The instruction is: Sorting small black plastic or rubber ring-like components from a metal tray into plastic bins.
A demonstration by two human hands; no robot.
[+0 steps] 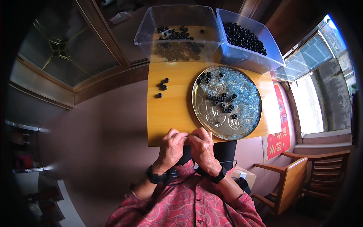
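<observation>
My left hand (172,147) and my right hand (202,145) are pressed together at the near edge of a small wooden table (170,109), fingertips meeting. Whatever is pinched between them is too small to make out. Just beyond my right hand lies a round silver tray (206,113) covered with pale blue beads and several black beads (223,102). A few loose black beads (162,87) lie on the bare wood to the left of the tray.
Two clear plastic bins stand at the table's far edge: the left bin (176,32) holds scattered black beads, the right bin (249,38) a dense heap of them. Wooden chairs (298,181) stand at the lower right. A window (317,75) is on the right.
</observation>
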